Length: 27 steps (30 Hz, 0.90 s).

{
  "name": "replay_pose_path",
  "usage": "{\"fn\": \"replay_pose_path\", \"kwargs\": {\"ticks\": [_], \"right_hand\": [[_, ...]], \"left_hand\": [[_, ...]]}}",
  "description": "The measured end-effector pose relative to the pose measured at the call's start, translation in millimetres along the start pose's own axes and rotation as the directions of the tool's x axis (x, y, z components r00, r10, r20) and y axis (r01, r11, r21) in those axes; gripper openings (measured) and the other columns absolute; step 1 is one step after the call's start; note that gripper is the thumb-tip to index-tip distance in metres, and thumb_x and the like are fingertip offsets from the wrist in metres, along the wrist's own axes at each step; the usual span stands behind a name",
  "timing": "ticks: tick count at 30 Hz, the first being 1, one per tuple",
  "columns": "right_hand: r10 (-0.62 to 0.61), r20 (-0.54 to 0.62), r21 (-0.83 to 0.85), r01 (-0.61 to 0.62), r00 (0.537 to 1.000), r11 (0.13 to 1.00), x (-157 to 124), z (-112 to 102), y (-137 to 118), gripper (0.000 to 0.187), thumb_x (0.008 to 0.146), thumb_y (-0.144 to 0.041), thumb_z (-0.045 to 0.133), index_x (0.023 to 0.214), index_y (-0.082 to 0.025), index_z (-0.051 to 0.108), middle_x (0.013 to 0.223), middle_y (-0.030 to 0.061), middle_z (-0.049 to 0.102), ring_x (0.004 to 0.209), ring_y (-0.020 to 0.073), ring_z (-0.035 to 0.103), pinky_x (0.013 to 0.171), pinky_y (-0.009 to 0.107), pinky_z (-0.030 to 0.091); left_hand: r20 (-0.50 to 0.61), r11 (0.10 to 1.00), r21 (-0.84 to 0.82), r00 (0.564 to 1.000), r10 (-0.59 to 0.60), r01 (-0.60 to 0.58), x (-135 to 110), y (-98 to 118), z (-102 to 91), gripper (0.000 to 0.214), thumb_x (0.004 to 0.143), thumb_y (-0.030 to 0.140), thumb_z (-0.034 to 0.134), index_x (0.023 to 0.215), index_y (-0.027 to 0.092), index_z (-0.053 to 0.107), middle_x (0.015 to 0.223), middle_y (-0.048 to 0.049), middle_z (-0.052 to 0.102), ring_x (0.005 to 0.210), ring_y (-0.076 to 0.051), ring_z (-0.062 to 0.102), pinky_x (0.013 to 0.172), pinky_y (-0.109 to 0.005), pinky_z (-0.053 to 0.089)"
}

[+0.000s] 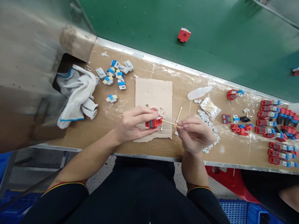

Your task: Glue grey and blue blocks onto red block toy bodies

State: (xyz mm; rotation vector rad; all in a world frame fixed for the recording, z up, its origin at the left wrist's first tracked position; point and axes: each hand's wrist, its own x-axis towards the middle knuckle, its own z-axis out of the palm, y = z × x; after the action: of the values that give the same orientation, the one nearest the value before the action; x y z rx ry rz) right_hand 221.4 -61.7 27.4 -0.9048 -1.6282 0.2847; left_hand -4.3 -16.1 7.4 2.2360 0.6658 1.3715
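Note:
My left hand (136, 123) pinches a small red and grey plastic part (153, 123) between thumb and fingers, above a sheet of cardboard (153, 90). A thin cotton swab (169, 122) is gripped near one end by my right hand (196, 132); its other end reaches the right side of the red part. Just behind the part sits a small round dish (154, 109) with reddish contents, partly hidden by my left fingers. Another cotton swab (179, 114) lies on the bench to the right of the cardboard. Small grey pieces (205, 118) are spread beside and behind my right hand.
White gloves (77, 93) lie at the left, near several grey and blue parts (116, 73). A translucent bottle (199, 92) and a bag of swabs (209, 108) lie right of the cardboard. Red and blue assemblies (268, 123) crowd the right end. A red part (184, 35) rests on the green surface.

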Motion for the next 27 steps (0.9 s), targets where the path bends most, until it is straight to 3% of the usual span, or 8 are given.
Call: {"fn": "replay_pose_path", "kwargs": {"ticks": [27], "right_hand": [[-0.002, 0.035, 0.016, 0.001, 0.999, 1.000, 4.3, 0.2, -2.7, 0.019, 0.088, -0.008, 0.077, 0.095, -0.025, 0.071, 0.077, -0.0026, 0.079, 0.060, 0.0155, 0.074, 0.052, 0.030, 0.055]], "left_hand": [[-0.002, 0.999, 0.042, 1.000, -0.015, 0.016, -3.0, -0.8, -0.1, 0.029, 0.088, 0.028, 0.088, 0.113, 0.025, 0.073, 0.109, -0.0059, 0.082, 0.100, -0.018, 0.082, 0.080, -0.027, 0.071]]}}
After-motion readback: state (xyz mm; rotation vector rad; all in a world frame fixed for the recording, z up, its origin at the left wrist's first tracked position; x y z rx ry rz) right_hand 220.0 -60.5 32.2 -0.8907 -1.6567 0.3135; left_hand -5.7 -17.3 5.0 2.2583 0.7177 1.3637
